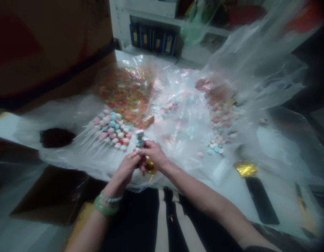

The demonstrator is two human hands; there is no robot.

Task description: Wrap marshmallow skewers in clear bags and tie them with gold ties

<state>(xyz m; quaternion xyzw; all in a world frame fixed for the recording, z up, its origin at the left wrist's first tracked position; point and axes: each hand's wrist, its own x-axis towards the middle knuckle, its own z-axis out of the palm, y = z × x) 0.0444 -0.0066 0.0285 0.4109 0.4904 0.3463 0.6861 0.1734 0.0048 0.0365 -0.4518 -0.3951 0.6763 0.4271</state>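
My left hand [130, 161] and my right hand [154, 154] meet above the front of the table, both with fingers closed. Between them is a small candy skewer [139, 136], with pale blue and white pieces stacked upright. Its lower end is hidden by my fingers. Shiny gold foil ribbon [150, 166] shows just below my right hand. To the left lies a bunch of finished-looking candy skewers [113, 129], pink, blue and white, their thin white sticks fanned toward the left. Motion blur softens the fingers.
Behind the skewers is a clear bag of orange-green candies [125, 94]. Loose pastel candies [219, 140] spill from plastic on the right. Farther right are gold foil [246, 169], a dark phone [261, 200] and a yellow cutter [306, 213]. A large cardboard box [51, 45] stands left.
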